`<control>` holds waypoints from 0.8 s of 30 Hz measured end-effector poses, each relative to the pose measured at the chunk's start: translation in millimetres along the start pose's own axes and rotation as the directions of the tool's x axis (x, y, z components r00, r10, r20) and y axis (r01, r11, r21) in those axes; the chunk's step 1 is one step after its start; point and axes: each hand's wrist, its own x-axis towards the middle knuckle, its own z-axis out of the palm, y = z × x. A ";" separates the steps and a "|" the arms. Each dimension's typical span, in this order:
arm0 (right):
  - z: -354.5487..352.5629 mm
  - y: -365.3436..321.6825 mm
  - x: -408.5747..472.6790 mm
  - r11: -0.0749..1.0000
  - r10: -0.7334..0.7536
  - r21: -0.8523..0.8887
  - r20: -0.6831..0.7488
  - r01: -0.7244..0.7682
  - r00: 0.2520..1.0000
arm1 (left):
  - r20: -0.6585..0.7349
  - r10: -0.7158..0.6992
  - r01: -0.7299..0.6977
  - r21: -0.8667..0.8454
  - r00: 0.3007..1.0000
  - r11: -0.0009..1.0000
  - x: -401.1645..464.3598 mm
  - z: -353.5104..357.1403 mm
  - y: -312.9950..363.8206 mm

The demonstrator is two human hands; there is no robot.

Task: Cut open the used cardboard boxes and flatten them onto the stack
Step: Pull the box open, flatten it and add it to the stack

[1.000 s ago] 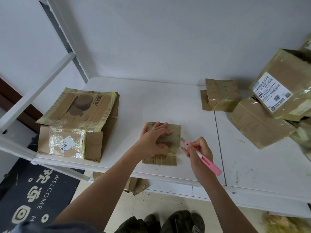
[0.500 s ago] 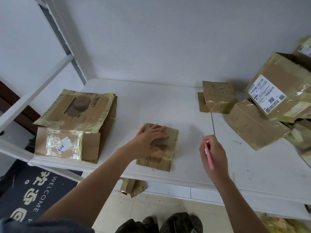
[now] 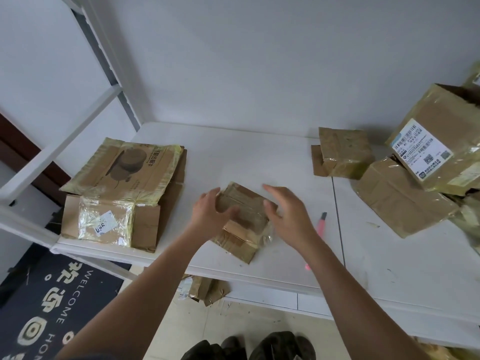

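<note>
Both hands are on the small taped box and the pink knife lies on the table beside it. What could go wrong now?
1. The pink knife lies beside the right hand, partly under the forearm; if its blade is out, the arm could brush it.
2. The small box sits close to the table's front edge, so hard pressing might slide it off.

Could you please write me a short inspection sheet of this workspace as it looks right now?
Surface: white table, scuffed, with a seam on the right.
Job's things: small taped box in the centre; flattened stack at left; pink utility knife lying on the table.
Clutter: uncut boxes piled at right; cardboard scraps on the floor.
Grippers: left hand grips the box; right hand open at its right side.
Cables: nothing seen.
Surroundings: white wall, welcome mat.
</note>
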 end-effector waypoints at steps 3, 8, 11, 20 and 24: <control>18.4 -4.3 1.5 0.987 0.027 -0.163 0.112 -0.009 0.993 | -0.037 -0.030 0.027 -0.086 0.999 0.996 -0.8 10.9 -1.9; 21.1 0.6 5.7 0.970 0.068 -0.238 0.068 -0.050 0.995 | -0.110 -0.140 0.117 -0.187 0.984 0.975 7.0 10.7 0.2; 21.6 -4.0 10.9 0.963 0.110 -0.251 0.040 -0.097 0.993 | -0.114 -0.175 0.150 -0.201 0.978 0.968 9.7 10.5 2.4; 21.8 -8.9 21.0 0.920 0.174 -0.362 0.036 -0.150 0.984 | -0.134 -0.151 0.125 -0.186 0.979 0.975 5.7 10.5 -1.5; 24.6 -12.2 25.4 0.884 0.179 -0.446 0.044 -0.141 0.983 | -0.111 -0.145 0.121 -0.197 0.983 0.973 6.2 7.7 -2.5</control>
